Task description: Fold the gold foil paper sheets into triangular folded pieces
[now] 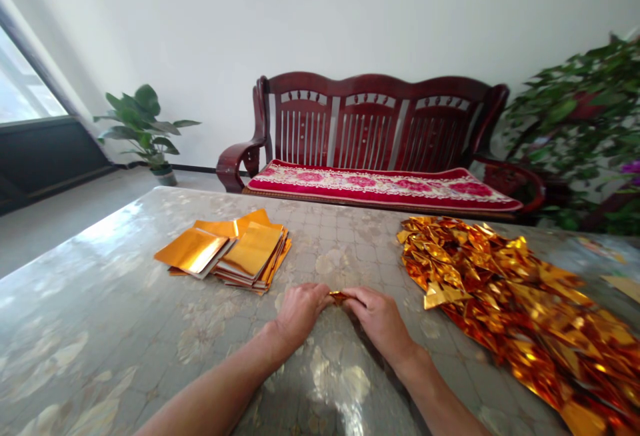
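Observation:
My left hand (301, 313) and my right hand (380, 321) meet near the middle of the patterned table (200, 349). Between their fingertips is a small piece of gold foil paper (338, 297), pinched from both sides and mostly covered by the fingers. Beyond my left hand lie loose stacks of flat gold foil sheets (253, 249). To the right of my right hand spreads a big heap of folded gold foil pieces (500, 296), reaching the lower right corner.
A clear plastic bag (600, 253) lies behind the heap at the right. Past the table's far edge stands a dark wooden bench (367, 133) with a red floral cushion (385, 185). Potted plants (145, 126) flank it on both sides.

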